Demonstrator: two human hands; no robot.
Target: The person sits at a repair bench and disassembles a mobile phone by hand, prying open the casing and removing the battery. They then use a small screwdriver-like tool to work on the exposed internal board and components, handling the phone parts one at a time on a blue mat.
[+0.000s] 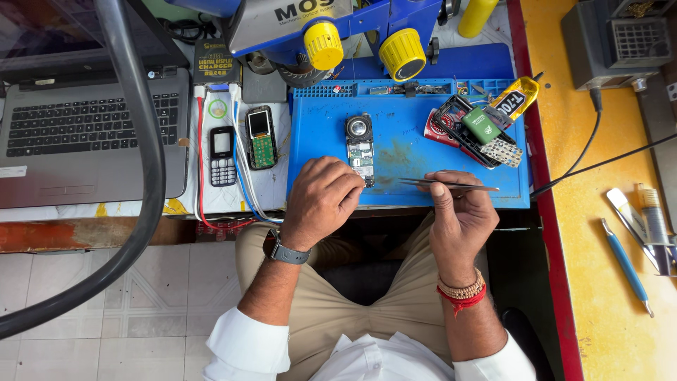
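A bare phone circuit board (360, 150) with a round speaker at its top lies on the blue work mat (402, 152). My left hand (321, 201) rests on the mat's front edge, its fingertips touching the lower end of the board. A grey watch sits on that wrist. Just right of it, my right hand (458, 215) pinches metal tweezers (446, 185), held flat and pointing left toward the board. Red and beaded bands circle the right wrist.
A blue microscope (331, 28) with yellow knobs hangs over the mat's back. A pile of phone parts (479, 130) sits at the mat's right. Two small phones (240, 148) lie left of it, beside a laptop (92, 134). Hand tools (638, 233) lie on the yellow bench.
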